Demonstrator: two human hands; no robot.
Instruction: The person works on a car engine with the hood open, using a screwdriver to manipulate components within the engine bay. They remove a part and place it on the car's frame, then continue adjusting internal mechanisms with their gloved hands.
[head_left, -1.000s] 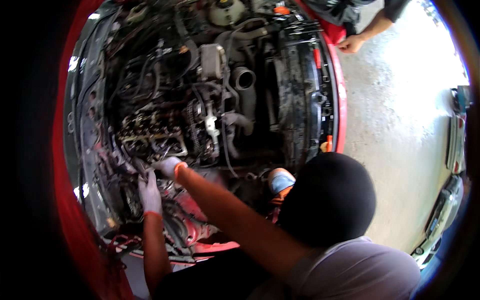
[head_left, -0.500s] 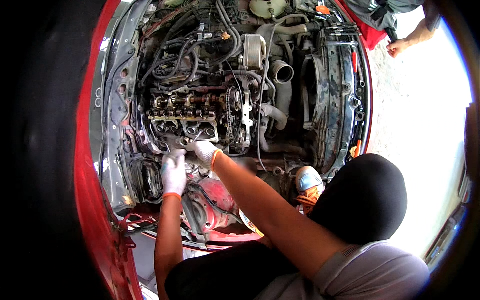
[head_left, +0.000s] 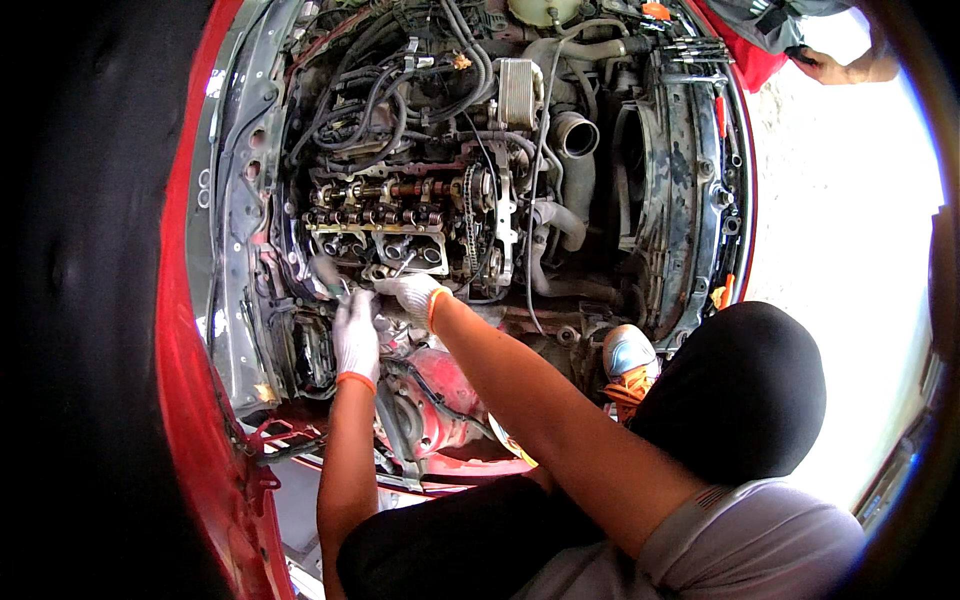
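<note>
The left hand (head_left: 357,338) points forward, fingertips near a blurred object (head_left: 328,273); the right hand (head_left: 408,294), its forearm slanting leftward, curls beside a silver rod (head_left: 405,262) at the near edge of the engine (head_left: 375,215), inside the car (head_left: 173,300). I cannot tell whether either grip is clenched or released.

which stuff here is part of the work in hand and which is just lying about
In the work:
opened engine, valve gear exposed
left gloved hand, near a blurred object
right gloved hand, at the engine's near edge

Apparently lying about, untouched:
row of dark slim pieces
red-handled item
orange item
</note>
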